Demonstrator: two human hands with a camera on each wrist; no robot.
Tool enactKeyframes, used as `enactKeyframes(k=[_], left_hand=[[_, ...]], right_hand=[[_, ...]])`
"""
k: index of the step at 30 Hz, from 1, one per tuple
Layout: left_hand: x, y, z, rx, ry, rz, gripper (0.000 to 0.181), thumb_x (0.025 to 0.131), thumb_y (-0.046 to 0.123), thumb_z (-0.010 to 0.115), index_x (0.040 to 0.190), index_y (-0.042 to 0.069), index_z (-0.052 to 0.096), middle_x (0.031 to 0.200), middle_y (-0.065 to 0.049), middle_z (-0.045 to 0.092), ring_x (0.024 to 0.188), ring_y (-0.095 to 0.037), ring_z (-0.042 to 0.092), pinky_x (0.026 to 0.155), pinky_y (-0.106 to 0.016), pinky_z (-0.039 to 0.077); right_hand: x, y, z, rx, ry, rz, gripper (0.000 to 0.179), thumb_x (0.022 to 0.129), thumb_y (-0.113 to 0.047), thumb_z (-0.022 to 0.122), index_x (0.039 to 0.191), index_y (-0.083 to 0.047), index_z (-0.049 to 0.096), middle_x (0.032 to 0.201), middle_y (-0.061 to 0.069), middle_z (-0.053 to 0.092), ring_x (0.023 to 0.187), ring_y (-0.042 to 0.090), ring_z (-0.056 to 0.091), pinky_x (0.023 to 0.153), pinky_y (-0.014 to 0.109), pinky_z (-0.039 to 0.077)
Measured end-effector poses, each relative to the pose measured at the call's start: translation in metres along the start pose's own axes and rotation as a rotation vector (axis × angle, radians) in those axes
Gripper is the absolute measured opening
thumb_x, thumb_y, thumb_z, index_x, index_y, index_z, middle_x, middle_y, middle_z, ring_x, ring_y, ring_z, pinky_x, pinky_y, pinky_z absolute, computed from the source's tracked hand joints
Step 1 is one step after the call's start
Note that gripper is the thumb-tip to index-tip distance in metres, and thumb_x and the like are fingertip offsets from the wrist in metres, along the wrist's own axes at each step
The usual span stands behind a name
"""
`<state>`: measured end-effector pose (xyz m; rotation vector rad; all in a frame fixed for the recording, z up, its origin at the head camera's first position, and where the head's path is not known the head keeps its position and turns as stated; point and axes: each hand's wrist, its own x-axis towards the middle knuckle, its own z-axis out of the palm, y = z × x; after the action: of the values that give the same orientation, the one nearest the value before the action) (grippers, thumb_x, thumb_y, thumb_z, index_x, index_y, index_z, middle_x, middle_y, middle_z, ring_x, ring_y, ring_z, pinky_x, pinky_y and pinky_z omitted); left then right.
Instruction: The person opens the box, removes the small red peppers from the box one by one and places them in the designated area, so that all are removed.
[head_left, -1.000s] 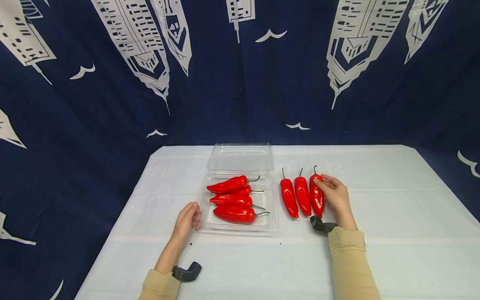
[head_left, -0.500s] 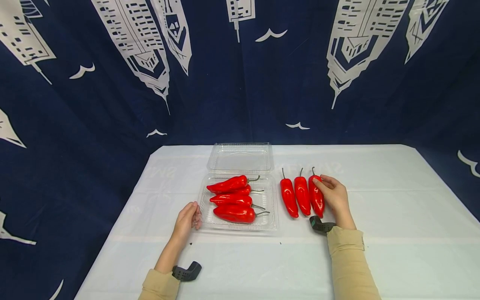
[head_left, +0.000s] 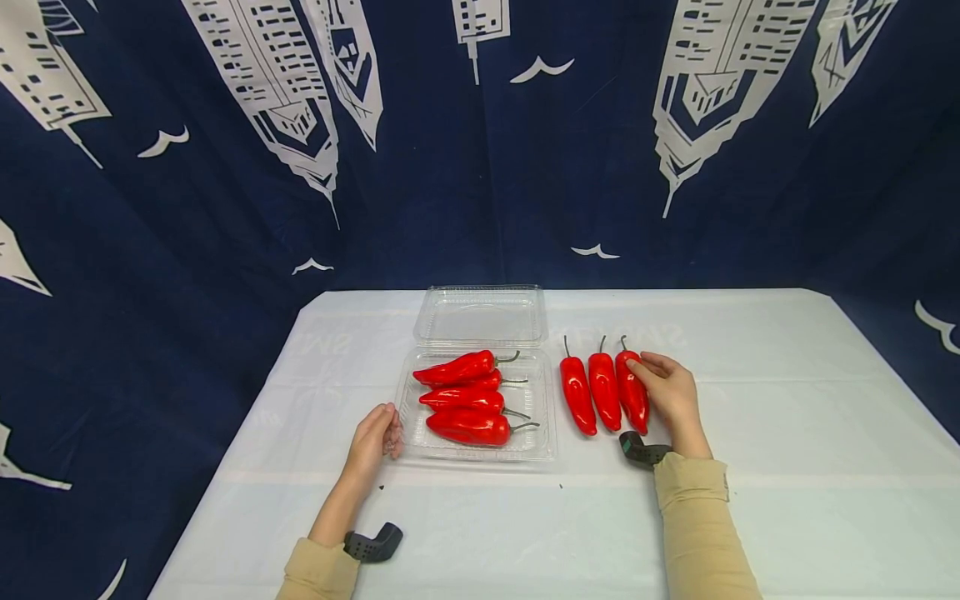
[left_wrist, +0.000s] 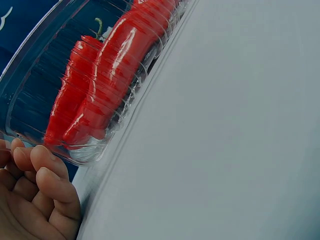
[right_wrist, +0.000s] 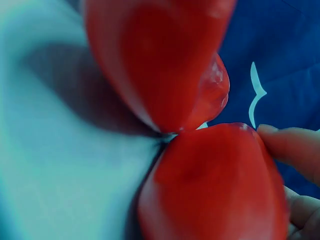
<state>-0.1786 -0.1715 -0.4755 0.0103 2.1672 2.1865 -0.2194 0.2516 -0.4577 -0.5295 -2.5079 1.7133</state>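
In the head view my left hand (head_left: 377, 432) is at the left edge of a clear plastic clamshell container (head_left: 551, 433), fingers curled at its rim. Its fingertips (left_wrist: 50, 160) meet the container's corner in the left wrist view. Several red peppers (head_left: 468, 427) lie inside, stems to the right. My right hand (head_left: 670, 392) grips the rightmost of three loose red peppers (head_left: 632, 392) on the table, thumb on its upper face and fingers along its right side. Beside it lie the middle pepper (head_left: 604, 392) and the left pepper (head_left: 577, 396), stems pointing away from me.
The container's lid (head_left: 481, 317) stands open toward the back edge of the white-covered table (head_left: 787, 417). Behind the table hangs a dark blue curtain (head_left: 495, 192) with white buildings and birds. A dark wrist device (head_left: 373, 543) sits on the left wrist, another (head_left: 643, 451) on the right.
My right hand has shifted the rightmost pepper slightly left, its stem end now closer to the middle pepper. The left hand and the container have stayed put.
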Motion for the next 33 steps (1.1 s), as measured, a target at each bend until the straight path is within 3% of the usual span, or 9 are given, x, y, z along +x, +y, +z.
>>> enactKeyframes(k=[10,25,28,33], left_hand=[[0.000,-0.003,0.000,0.011,0.002,0.051,0.029,0.104,0.020,0.033,0.085,0.000,0.043,0.067,-0.002,0.041,0.051,-0.009,0.039,0.045,-0.019,0.036],[-0.001,-0.002,0.001,0.013,0.016,0.019,0.028,0.104,0.020,0.033,0.085,0.001,0.042,0.068,-0.004,0.040,0.051,-0.009,0.039,0.046,-0.019,0.035],[0.001,-0.006,0.000,0.008,0.018,0.028,0.028,0.103,0.021,0.034,0.085,0.001,0.042,0.068,-0.004,0.040,0.051,-0.009,0.039,0.046,-0.019,0.035],[0.000,-0.005,0.000,0.013,0.014,0.037,0.029,0.103,0.022,0.034,0.085,0.001,0.042,0.067,-0.003,0.041,0.051,-0.008,0.039,0.046,-0.018,0.035]], right_hand=[[0.000,0.000,0.001,-0.009,0.022,0.029,0.055,0.094,-0.034,0.053,0.134,0.003,0.044,0.130,0.026,0.049,0.115,0.035,0.052,0.095,0.039,0.043],[-0.003,-0.007,-0.005,-0.041,0.031,0.011,0.057,0.094,-0.033,0.054,0.135,0.005,0.043,0.131,0.027,0.047,0.118,0.039,0.048,0.098,0.045,0.040],[0.008,0.002,-0.005,-0.068,0.067,-0.027,0.060,0.092,-0.041,0.054,0.134,0.002,0.045,0.131,0.025,0.048,0.118,0.038,0.048,0.097,0.047,0.040],[0.042,0.036,-0.002,-0.086,0.136,-0.119,0.069,0.087,-0.055,0.055,0.134,-0.006,0.048,0.129,0.017,0.053,0.116,0.032,0.051,0.094,0.046,0.044]])
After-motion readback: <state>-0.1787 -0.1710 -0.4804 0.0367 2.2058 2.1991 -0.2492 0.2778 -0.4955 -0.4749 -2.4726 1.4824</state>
